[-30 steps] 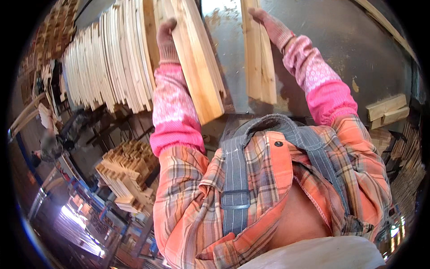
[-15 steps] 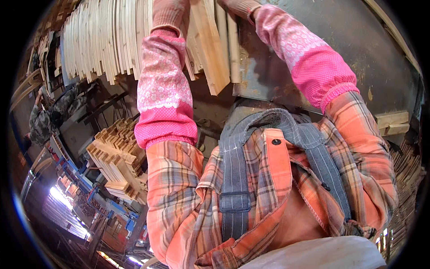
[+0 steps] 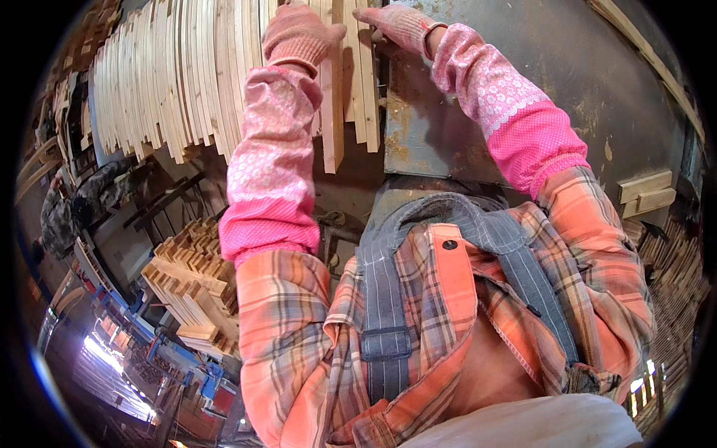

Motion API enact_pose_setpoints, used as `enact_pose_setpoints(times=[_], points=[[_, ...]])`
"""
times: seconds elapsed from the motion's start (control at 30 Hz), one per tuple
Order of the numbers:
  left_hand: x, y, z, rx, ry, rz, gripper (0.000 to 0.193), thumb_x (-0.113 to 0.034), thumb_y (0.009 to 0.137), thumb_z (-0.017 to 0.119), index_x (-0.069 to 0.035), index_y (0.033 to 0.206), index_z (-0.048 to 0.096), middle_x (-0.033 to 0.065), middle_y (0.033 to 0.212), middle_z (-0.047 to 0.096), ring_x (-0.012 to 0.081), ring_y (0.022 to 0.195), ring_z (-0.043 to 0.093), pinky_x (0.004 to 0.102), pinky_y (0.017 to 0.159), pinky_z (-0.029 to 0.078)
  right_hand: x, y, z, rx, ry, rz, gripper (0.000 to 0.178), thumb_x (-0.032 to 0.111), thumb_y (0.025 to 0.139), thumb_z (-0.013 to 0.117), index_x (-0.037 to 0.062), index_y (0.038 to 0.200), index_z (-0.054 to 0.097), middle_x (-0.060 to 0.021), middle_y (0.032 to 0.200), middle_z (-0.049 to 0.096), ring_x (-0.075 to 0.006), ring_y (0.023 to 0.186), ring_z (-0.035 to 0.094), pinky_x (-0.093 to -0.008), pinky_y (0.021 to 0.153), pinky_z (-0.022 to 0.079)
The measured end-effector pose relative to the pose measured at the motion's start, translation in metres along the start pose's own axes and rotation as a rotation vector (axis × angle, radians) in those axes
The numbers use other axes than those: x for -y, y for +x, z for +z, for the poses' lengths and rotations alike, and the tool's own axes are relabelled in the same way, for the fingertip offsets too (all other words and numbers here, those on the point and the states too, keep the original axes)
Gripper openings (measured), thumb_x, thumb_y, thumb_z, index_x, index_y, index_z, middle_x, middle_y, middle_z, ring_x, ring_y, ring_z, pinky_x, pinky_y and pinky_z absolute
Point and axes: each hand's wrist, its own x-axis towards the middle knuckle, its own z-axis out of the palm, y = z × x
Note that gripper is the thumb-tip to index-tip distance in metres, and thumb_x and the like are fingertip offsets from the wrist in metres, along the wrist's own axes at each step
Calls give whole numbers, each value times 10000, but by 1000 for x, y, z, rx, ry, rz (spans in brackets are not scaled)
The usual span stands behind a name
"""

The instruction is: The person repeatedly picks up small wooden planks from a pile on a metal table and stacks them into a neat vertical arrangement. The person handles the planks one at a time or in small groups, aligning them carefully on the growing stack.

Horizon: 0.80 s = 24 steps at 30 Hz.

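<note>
A long row of pale wooden strips [image 3: 168,82] lies side by side at the upper left, their near ends uneven. My left hand [image 3: 299,36], in a knitted glove, is closed over strips near the row's right end, its thumb pointing right and its fingertips mostly hidden. Beside it, a thicker wooden strip [image 3: 332,134] sticks out nearer to me than its neighbours. My gloved right hand [image 3: 403,26] reaches in from the right with its forefinger stretched out, touching or almost touching the outermost strips [image 3: 366,97]; its other fingers are partly hidden.
A scuffed metal tabletop [image 3: 485,142] spreads to the right, with short wood blocks [image 3: 648,193] at its near right edge. Stacked wood pieces [image 3: 198,280] stand lower left. Another person in camouflage clothing [image 3: 71,213] is at the far left.
Both hands have come nearer and show more fully. The thicker strip, slanted before, now lies nearly in line with the row, and the outer strips sit closer to it.
</note>
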Motion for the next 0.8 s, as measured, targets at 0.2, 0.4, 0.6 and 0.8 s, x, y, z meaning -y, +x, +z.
enact_pose_setpoints(times=[0.2, 0.4, 0.6, 0.8], points=[[22, -4, 35, -386, 130, 347, 829, -535, 826, 755, 33, 1397, 558, 250, 1304, 628, 383, 1231, 602, 476, 1001, 504, -4, 9, -12, -20, -599, -311, 394, 464, 1017, 590, 157, 1226, 720, -132, 949, 696, -220, 875, 681, -403, 795, 563], [36, 21, 64, -483, -13, 259, 891, -561, 849, 745, -63, 1535, 470, 209, 1481, 529, 385, 1408, 468, 507, 1184, 358, 14, 9, 0, -10, -1060, -342, 337, 368, 1029, 571, 232, 1313, 690, -212, 1055, 725, -346, 966, 730, -421, 822, 594], [82, 20, 10, -142, -384, 329, 760, -455, 948, 692, -30, 1537, 469, 229, 1575, 463, 373, 1470, 429, 463, 1210, 365, -20, 8, -20, 77, -218, -136, 403, 383, 934, 704, 3, 1069, 728, -65, 969, 713, -158, 763, 641, -313, 677, 542], [122, -49, 13, -350, -1015, 66, 589, -222, 969, 712, 45, 1461, 530, 246, 1430, 587, 321, 1330, 574, 389, 1115, 482, -13, -16, -30, 218, -607, -382, 269, 248, 994, 586, 105, 1199, 688, -164, 969, 691, -278, 922, 665, -384, 773, 550]])
